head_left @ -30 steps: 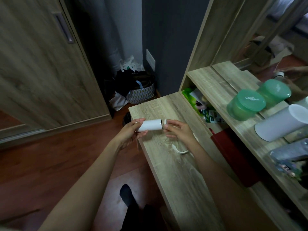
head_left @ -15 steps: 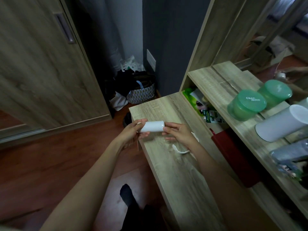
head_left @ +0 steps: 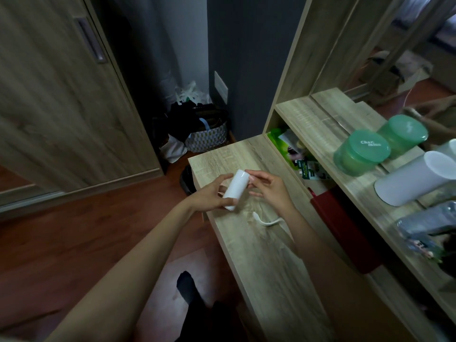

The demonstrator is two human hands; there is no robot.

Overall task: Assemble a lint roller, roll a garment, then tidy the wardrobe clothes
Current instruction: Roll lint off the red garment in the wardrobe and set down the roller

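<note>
Assembly depends on getting the roll [head_left: 236, 190] onto its handle [head_left: 267, 221], and the two are apart. The white roll is held tilted above the desk [head_left: 259, 255], upper end leaning away from the person, while the thin, curved white handle lies flat on the desk just beside the right wrist. The left hand [head_left: 209, 197] grips the roll round its lower half, thumb across the front. The right hand [head_left: 270, 192] has its fingertips [head_left: 249, 176] at the roll's upper end; I cannot tell whether they pinch the rim or only touch it. To do this step well, the left hand should probably hold firm without squeezing, since a hollow core may dent. The right hand is the natural one to leave the roll and fetch the handle. The open end of the roll needs finding first; it is not visible here. Then the handle's shaft should line up with the roll's long axis and go in straight, not at an angle. Working low over the desk means a slip costs little.
</note>
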